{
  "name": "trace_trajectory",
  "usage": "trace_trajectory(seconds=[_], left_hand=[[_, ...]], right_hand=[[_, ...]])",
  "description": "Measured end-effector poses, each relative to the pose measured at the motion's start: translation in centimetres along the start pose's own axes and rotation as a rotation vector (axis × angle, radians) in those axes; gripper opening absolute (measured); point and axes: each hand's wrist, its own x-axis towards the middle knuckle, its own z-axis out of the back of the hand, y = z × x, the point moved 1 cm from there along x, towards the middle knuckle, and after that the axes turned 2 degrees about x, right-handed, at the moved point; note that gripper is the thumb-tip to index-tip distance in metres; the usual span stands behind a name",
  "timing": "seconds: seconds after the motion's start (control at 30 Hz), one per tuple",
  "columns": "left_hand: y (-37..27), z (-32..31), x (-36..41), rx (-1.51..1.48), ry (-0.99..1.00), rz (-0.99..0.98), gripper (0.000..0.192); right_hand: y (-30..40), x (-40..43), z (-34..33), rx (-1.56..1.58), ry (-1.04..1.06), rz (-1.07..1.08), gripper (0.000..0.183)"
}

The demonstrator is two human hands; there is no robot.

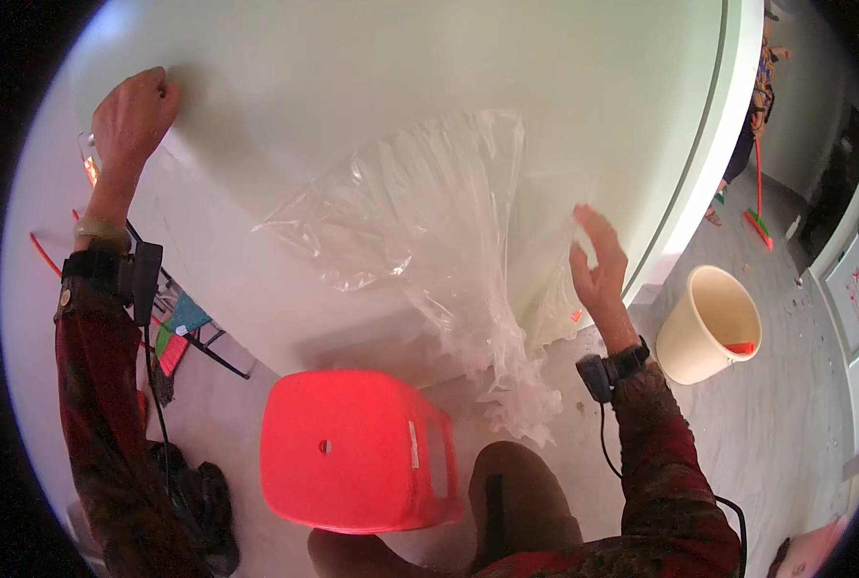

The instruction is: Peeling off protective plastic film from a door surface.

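Observation:
My left hand (pixel 136 112) is raised at the upper left, its fingers curled against the pale wall panel (pixel 603 65). Nothing shows between those fingers. A clear plastic bag (pixel 429 209) spreads out in front of the panel, and its crumpled lower end hangs towards the floor. To the right of the bag, my right hand (pixel 601 264) has its thumb and fingers apart and holds nothing. A smaller piece of clear plastic (pixel 556 307) hangs just left of it, with a small orange mark near its edge. Both wrists wear black strapped devices with cables.
A red plastic stool (pixel 339 448) stands before my knees. On the right is a cream bucket (pixel 697 332) with a red object inside. Beyond it, a person holds a broom (pixel 759 217). Another broom (pixel 171 354) and a black bag (pixel 198 498) lie left; a wall cabinet (pixel 855 289) bears writing.

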Motion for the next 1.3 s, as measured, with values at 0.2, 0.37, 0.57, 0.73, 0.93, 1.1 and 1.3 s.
trace_trajectory(seconds=[0.2,0.37,0.57,0.73,0.93,1.1,1.3], left_hand=[[-0.1,-0.7,-0.4,-0.028,0.021,0.002,0.026],[-0.5,-0.3,0.0,-0.040,-0.047,-0.031,0.026],[0.1,0.1,0.0,0.013,0.108,-0.023,0.027],[0.1,-0.4,0.2,0.000,0.064,-0.037,0.028],[0.3,-0.7,0.1,0.010,-0.001,-0.046,0.027],[0.4,-1.0,0.3,0.002,0.054,-0.026,0.030],[0.5,-0.8,0.1,0.048,0.143,-0.006,0.031]], right_hand=[[3.5,10.2,-3.6,0.009,-0.151,-0.161,0.028],[0.2,10.8,-7.2,0.198,0.206,-0.739,0.039],[5.6,7.5,-8.0,0.931,0.028,-0.916,0.040],[9.0,3.1,-9.3,1.000,-0.082,-1.047,0.036],[11.3,-1.1,-10.2,0.949,-0.162,-1.070,0.036],[13.1,-5.1,-9.9,0.923,-0.183,-1.103,0.034],[11.6,-7.1,-8.3,0.929,-0.098,-1.080,0.032]])
